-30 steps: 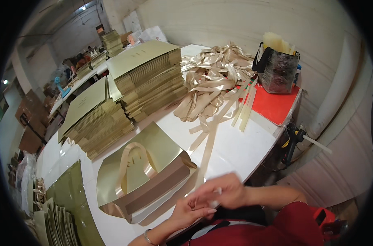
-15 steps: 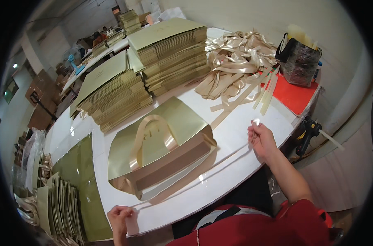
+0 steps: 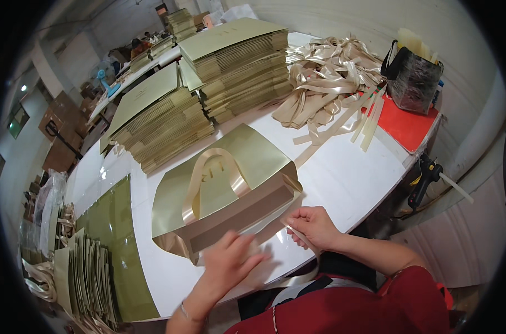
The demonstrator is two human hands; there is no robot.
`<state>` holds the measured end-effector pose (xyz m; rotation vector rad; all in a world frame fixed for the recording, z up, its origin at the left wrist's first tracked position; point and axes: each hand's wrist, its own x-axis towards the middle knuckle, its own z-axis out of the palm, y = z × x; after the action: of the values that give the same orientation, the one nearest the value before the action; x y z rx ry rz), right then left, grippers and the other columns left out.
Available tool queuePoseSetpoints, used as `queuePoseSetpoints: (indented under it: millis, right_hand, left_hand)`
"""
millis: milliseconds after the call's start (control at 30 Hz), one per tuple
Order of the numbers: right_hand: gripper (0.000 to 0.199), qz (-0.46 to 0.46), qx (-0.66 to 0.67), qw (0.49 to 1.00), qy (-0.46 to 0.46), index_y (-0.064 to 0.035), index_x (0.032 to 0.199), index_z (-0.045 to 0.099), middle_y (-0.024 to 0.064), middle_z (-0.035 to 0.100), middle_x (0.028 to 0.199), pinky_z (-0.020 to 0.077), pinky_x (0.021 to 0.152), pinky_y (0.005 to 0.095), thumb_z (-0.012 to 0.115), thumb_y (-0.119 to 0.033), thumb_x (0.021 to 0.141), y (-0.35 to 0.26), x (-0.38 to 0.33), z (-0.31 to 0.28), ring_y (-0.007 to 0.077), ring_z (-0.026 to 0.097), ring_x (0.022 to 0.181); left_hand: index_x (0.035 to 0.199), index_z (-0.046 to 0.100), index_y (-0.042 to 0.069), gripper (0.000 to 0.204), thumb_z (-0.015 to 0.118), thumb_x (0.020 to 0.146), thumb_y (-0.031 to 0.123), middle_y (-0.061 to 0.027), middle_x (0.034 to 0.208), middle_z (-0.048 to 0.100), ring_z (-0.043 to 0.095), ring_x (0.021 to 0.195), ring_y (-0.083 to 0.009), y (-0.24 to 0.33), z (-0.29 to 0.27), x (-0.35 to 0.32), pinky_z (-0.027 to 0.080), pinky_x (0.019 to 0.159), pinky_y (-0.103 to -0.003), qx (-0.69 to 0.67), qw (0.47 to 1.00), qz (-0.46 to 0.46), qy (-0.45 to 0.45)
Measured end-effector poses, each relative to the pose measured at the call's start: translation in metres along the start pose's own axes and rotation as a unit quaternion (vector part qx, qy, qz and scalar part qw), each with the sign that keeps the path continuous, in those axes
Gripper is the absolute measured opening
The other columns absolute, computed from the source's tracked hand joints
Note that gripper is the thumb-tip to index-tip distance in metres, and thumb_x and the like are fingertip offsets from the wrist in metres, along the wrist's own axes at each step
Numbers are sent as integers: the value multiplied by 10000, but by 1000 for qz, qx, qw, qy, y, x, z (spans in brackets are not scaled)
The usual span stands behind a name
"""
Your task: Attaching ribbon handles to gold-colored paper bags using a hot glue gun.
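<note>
A gold paper bag (image 3: pixel 172 197) lies on its side on the white table, its mouth toward me. A beige satin ribbon handle (image 3: pixel 196 181) loops over its upper face. Just off the bag's near right corner, my right hand (image 3: pixel 314 227) pinches a beige ribbon (image 3: pixel 315 259), which hangs and curves down toward my lap. My left hand (image 3: pixel 231 260) is smeared by motion in front of the bag's mouth. Its fingers are too blurred to show whether they hold anything.
Stacks of flat gold bags (image 3: pixel 239 72) stand behind, beside a heap of loose ribbons (image 3: pixel 333 83). Glue sticks (image 3: pixel 370 123) lie near a red sheet (image 3: pixel 400 127) and a dark holder (image 3: pixel 413 80). A glue gun (image 3: pixel 425 181) hangs at the table's right edge. Folded gold pieces (image 3: pixel 89 273) stand at left.
My right hand has moved left and nearer, toward the bag's mouth, with the ribbon. From the table's near left edge, my left hand has come up and right. The ribbon between them has slackened.
</note>
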<state>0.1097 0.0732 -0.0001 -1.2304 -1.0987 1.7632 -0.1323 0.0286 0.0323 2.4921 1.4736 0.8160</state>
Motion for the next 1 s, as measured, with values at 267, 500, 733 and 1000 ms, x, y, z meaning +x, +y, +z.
queuePoseSetpoints:
  millis: [267, 500, 733, 1000]
  right_hand:
    - [210, -21, -11, 997, 75, 0, 880, 635, 35, 620, 714, 453, 460, 230, 612, -205, 922, -21, 12, -2, 76, 571, 571]
    - [242, -195, -31, 967, 160, 23, 817, 632, 18, 612, 655, 462, 515, 229, 658, -207, 888, -20, 47, 14, 66, 556, 575]
    - [263, -158, 87, 975, 129, 8, 772, 616, 37, 614, 643, 447, 420, 249, 639, -218, 905, -21, 44, 30, 94, 582, 518]
    - [203, -100, 107, 987, 65, -7, 830, 599, 76, 635, 703, 468, 417, 258, 636, -188, 914, -30, 23, 21, 132, 622, 541]
  left_hand:
    - [1262, 558, -27, 440, 586, 930, 261, -147, 1144, 638, 595, 1048, -212, -34, 26, 122, 493, 858, -297, -359, 852, -288, -251]
    - [1161, 588, -55, 394, 644, 901, 236, -126, 1052, 623, 630, 924, -188, -25, 4, 144, 543, 752, -318, -490, 759, -369, -217]
    - [1127, 610, -33, 347, 643, 904, 231, -96, 995, 642, 631, 879, -165, -16, 6, 142, 536, 715, -308, -533, 750, -354, -166]
    - [1118, 636, -42, 337, 642, 916, 229, -69, 939, 656, 608, 793, -118, -10, 5, 134, 508, 701, -270, -541, 758, -311, -189]
